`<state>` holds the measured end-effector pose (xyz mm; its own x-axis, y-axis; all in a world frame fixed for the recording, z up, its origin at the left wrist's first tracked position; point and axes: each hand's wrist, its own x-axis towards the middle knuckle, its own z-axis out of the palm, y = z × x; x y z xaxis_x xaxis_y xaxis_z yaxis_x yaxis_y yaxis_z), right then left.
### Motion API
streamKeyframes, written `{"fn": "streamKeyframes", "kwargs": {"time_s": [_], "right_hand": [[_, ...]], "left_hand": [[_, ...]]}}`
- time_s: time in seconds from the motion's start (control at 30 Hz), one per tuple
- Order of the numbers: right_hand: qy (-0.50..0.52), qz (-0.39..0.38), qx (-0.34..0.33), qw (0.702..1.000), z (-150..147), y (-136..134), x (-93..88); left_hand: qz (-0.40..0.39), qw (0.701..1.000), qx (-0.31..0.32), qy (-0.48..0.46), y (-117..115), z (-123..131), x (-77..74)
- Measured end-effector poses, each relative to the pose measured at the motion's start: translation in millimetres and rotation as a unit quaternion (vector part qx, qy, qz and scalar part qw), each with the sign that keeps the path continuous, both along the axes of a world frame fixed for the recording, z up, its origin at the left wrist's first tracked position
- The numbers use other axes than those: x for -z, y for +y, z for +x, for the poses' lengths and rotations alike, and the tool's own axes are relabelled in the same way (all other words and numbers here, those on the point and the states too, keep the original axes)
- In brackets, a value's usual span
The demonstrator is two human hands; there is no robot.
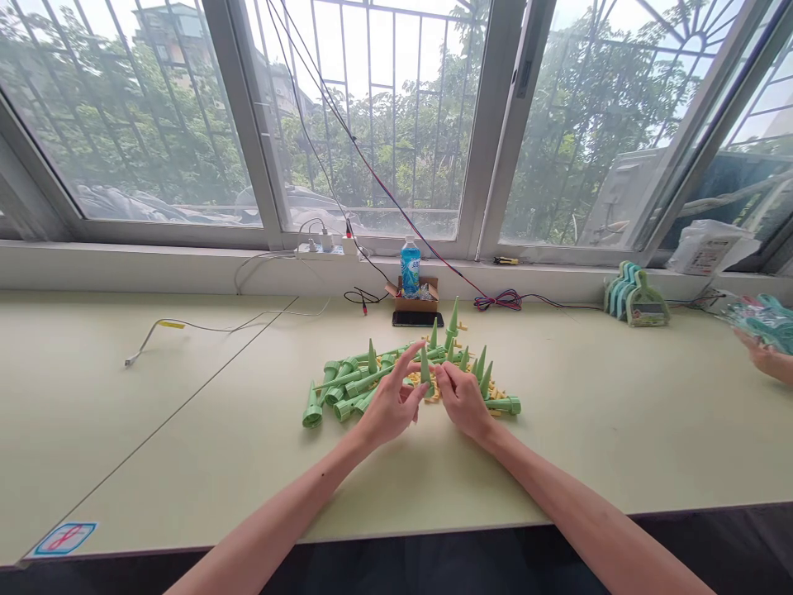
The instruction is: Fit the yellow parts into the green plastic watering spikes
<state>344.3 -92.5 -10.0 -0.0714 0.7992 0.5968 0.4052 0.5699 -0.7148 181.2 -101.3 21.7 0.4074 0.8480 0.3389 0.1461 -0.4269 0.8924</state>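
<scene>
My left hand [396,398] grips a green plant watering spike [424,368], its point upward, between thumb and fingers. Close beside it, my right hand [462,397] is closed in a pinch; whatever lies between those fingertips is too small to make out. Around both hands is a heap of similar green spikes [356,387], some lying on their sides and others standing on their wide ends. Small yellow plastic pieces [432,398] are scattered among them, partly hidden behind my hands.
Behind the heap are a black phone [418,319], a small cardboard box [429,302] and a blue bottle [410,266]. A white cable [204,326] crosses the table [235,471] at left. Small dustpans [635,296] stand right, near another person's hand [768,357] with a plastic-wrapped bundle.
</scene>
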Motion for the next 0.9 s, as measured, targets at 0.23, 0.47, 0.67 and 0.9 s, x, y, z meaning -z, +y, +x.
{"fn": "streamKeyframes", "kwargs": {"time_s": [0.23, 0.47, 0.67, 0.9], "right_hand": [[0.028, -0.010, 0.009, 1.000, 1.6, 0.3, 2.6], [0.039, -0.018, -0.002, 0.999, 2.3, -1.5, 0.9], [0.026, -0.016, -0.022, 0.999, 2.7, -1.1, 3.0], [0.003, -0.012, -0.047, 0.999, 4.0, -1.7, 1.5]], "left_hand": [[-0.007, 0.998, -0.065, -0.015, 6.0, -1.1, 2.9], [-0.062, 0.997, -0.032, -0.022, 9.4, 1.1, 5.5], [-0.143, 0.987, 0.035, -0.066, 9.3, 1.0, 1.2], [-0.194, 0.977, 0.044, -0.077, 11.1, -3.0, 0.5]]}}
